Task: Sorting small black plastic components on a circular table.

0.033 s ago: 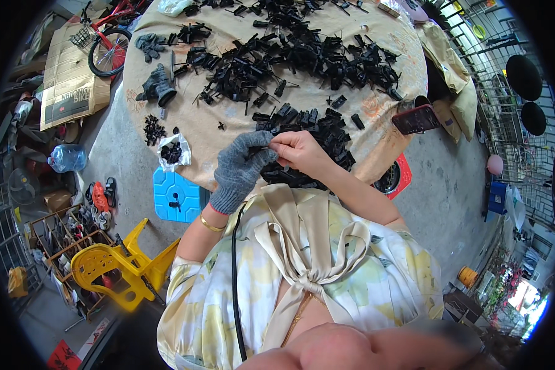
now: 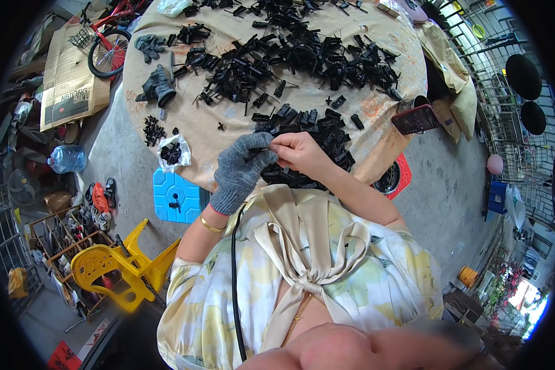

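My left hand (image 2: 240,171), in a grey knit glove, is closed near the table's front edge. Against its fingertips, the pinched fingers of my bare right hand (image 2: 298,152) meet. Whatever sits between the two hands is too small and covered to make out. Just beyond and below them lies a pile of black plastic parts (image 2: 333,137). A larger, looser heap of black parts with thin stems (image 2: 314,52) spreads farther back on the cloth-covered round table (image 2: 206,117).
At the table's left lie dark gloves (image 2: 158,86), small black pieces (image 2: 153,130) and a white bag of black bits (image 2: 174,153). A phone (image 2: 415,119) stands at the right edge. Below are a blue stool (image 2: 176,196), a yellow chair (image 2: 120,271) and a red-rimmed item (image 2: 402,176).
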`<state>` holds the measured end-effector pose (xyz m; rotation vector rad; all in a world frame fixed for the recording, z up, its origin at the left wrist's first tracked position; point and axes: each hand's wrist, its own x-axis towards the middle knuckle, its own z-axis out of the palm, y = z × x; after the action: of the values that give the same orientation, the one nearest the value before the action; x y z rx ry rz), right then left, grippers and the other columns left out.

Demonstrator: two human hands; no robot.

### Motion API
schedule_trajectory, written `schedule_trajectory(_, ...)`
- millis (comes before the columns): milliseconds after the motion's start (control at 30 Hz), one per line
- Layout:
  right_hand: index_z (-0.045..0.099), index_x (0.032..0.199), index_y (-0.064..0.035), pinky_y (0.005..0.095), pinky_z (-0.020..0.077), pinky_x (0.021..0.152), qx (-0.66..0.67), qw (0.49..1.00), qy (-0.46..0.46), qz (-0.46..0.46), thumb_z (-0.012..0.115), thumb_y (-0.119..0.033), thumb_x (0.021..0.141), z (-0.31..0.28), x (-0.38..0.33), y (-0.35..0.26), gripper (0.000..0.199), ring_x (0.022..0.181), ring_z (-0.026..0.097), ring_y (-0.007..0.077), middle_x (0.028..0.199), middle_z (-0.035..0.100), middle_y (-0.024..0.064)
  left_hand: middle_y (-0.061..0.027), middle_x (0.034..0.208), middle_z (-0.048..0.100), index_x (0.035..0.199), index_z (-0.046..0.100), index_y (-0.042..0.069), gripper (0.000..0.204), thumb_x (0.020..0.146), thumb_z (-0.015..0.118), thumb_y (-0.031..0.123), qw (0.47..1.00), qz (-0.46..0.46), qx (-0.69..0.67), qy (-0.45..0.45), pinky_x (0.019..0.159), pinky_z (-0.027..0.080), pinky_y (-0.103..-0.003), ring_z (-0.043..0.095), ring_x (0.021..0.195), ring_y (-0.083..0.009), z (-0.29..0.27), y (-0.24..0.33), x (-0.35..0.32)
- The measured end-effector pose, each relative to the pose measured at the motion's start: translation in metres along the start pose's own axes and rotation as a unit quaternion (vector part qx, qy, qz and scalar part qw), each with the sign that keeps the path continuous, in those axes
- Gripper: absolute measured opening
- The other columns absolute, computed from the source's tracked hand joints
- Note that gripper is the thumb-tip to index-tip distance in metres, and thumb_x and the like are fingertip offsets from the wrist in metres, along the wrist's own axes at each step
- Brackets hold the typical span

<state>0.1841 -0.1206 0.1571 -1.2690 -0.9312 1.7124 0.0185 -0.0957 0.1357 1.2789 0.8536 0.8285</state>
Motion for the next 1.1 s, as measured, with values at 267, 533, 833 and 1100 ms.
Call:
schedule_trajectory(267, 0.061, 0.088, -0.0015, 0.0204, 0.038, 0.049, -0.197, 0.948, 0.132, -0.213, 0.073, -0.017, 0.068, -0.011, -0.009, -0.001, 0.028, 0.054, 0.047, 0.0065, 0.065, 0.054, 0.0009, -0.0084, 0.093, 0.062, 0.126, 0.04, 0.009, 0.061, 0.073, 0.067, 0.0, 0.971, -0.012, 0.237, 0.018, 0.071, 0.049, -0.026, 0.059, 0.081, -0.0128, 0.016, 0.015, 0.008)
schedule_trajectory(533, 0.061, 0.082, 0.0022, 0.0179, 0.0398, 0.053, -0.197, 0.943, 0.118, -0.24, 0.069, 0.0, 0.07, -0.027, -0.013, -0.008, 0.015, 0.064, 0.051, 0.0042, 0.079, 0.058, 0.0018, -0.0128, 0.114, 0.054, 0.123, 0.042, 0.002, 0.06, 0.069, 0.069, 0.004, 0.91, 0.223, 0.348, -0.018, 0.09, 0.041, -0.03, 0.055, 0.101, -0.0206, 0.016, 0.032, 0.012)
schedule_trajectory(833, 0.063, 0.088, -0.0002, 0.0202, 0.0424, 0.066, -0.037, 0.975, -0.053, -0.211, 0.065, 0.002, 0.073, -0.043, -0.018, -0.017, 0.015, 0.075, 0.053, 0.0073, 0.082, 0.059, 0.0014, -0.0156, 0.093, 0.059, 0.094, 0.052, 0.0, 0.035, 0.066, 0.07, 0.01, 0.909, -0.221, -0.288, -0.204, 0.078, 0.051, -0.038, 0.061, 0.087, -0.026, 0.012, 0.031, 0.011)
schedule_trajectory(1100, 0.063, 0.091, -0.0006, 0.019, 0.0404, 0.06, -0.155, 0.942, -0.078, -0.289, 0.065, -0.003, 0.075, -0.041, -0.012, -0.017, 0.016, 0.07, 0.052, 0.007, 0.079, 0.058, 0.0021, -0.0109, 0.08, 0.062, 0.087, 0.052, 0.001, 0.026, 0.071, 0.068, 0.013, 0.936, -0.241, -0.218, -0.137, 0.066, 0.05, -0.029, 0.061, 0.074, -0.0191, 0.013, 0.032, 0.005)
